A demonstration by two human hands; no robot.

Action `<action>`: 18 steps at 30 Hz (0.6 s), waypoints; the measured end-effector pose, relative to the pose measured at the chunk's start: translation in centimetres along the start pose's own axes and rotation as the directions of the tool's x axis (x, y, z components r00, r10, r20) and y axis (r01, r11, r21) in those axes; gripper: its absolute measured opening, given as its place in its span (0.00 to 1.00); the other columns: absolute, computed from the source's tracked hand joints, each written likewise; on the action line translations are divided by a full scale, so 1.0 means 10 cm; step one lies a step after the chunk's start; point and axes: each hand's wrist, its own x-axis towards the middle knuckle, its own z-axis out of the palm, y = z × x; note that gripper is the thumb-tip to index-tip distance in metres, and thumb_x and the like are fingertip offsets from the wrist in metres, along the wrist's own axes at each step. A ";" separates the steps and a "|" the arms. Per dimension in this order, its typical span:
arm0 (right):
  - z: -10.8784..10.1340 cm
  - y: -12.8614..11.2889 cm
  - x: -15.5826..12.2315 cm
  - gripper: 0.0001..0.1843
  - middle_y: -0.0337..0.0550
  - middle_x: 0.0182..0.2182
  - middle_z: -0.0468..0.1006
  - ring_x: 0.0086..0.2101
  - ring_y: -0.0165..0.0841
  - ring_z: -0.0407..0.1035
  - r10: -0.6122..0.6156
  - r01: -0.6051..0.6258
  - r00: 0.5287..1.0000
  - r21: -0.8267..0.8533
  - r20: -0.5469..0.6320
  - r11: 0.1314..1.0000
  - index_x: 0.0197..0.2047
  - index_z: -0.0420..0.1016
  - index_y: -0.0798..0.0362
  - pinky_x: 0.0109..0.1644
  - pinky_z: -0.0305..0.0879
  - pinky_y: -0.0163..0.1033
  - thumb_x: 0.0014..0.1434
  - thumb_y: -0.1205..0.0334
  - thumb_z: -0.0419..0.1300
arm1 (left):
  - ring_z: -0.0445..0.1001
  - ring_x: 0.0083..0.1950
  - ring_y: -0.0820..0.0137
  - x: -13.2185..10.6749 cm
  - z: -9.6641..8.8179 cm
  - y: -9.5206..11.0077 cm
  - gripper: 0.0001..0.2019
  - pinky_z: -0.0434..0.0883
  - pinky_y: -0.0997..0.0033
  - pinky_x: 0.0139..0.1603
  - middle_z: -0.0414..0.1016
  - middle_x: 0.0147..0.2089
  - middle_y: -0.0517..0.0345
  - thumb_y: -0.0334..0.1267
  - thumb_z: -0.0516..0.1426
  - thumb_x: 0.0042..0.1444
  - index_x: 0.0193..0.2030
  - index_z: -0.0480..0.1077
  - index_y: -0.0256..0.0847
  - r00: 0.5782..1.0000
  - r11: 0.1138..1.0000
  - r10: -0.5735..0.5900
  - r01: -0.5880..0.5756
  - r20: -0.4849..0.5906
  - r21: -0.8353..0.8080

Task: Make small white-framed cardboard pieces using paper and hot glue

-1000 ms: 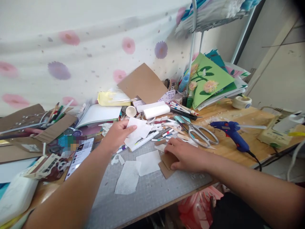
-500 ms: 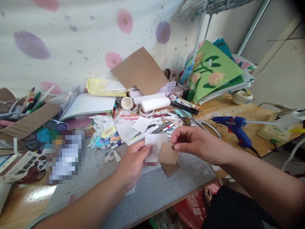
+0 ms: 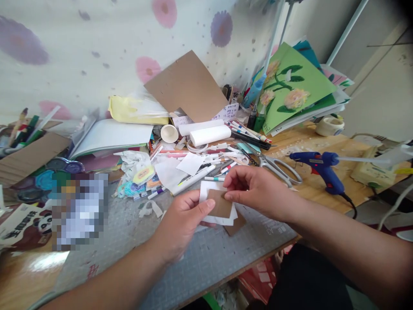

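My left hand (image 3: 180, 226) pinches a small white sheet (image 3: 213, 219) by its left edge, held just above the grey cutting mat (image 3: 129, 232). Over that sheet lies a small brown cardboard piece (image 3: 220, 204), and my right hand (image 3: 254, 189) grips its right edge between thumb and fingers. Another brown cardboard scrap (image 3: 237, 224) rests on the mat under the white sheet.
Scissors (image 3: 277, 165) and a blue glue gun (image 3: 322, 168) lie on the wooden table to the right. Pens, paper scraps and white rolls (image 3: 209, 135) crowd the back. A large cardboard sheet (image 3: 187, 86) and green flower card (image 3: 290, 86) lean on the wall. A tape roll (image 3: 329, 126) sits far right.
My left hand let go of one white paper and picked up another from the mat. My right hand lifted a cardboard piece and laid it onto that white sheet.
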 end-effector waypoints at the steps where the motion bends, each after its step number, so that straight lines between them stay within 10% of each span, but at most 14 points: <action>1: 0.00 0.00 0.00 0.07 0.32 0.23 0.67 0.25 0.27 0.62 -0.006 0.007 1.000 0.003 -0.007 1.000 0.31 0.70 0.53 0.28 0.59 0.32 0.47 0.69 0.62 | 0.76 0.36 0.65 0.00 0.00 0.00 0.10 0.73 0.71 0.31 0.79 0.36 0.53 0.39 0.61 0.51 0.40 0.76 0.40 1.000 1.000 0.005 -0.005 0.006 0.019; 18: 0.08 0.04 -0.12 0.16 0.34 0.27 0.67 0.28 0.29 0.64 -0.015 0.019 0.997 0.053 -0.075 0.998 0.41 0.66 0.51 0.32 0.62 0.36 0.48 0.63 0.64 | 0.77 0.37 0.64 0.02 0.00 0.03 0.11 0.74 0.66 0.34 0.79 0.41 0.51 0.38 0.60 0.51 0.42 0.74 0.40 0.995 0.981 -0.077 0.063 -0.069 -0.185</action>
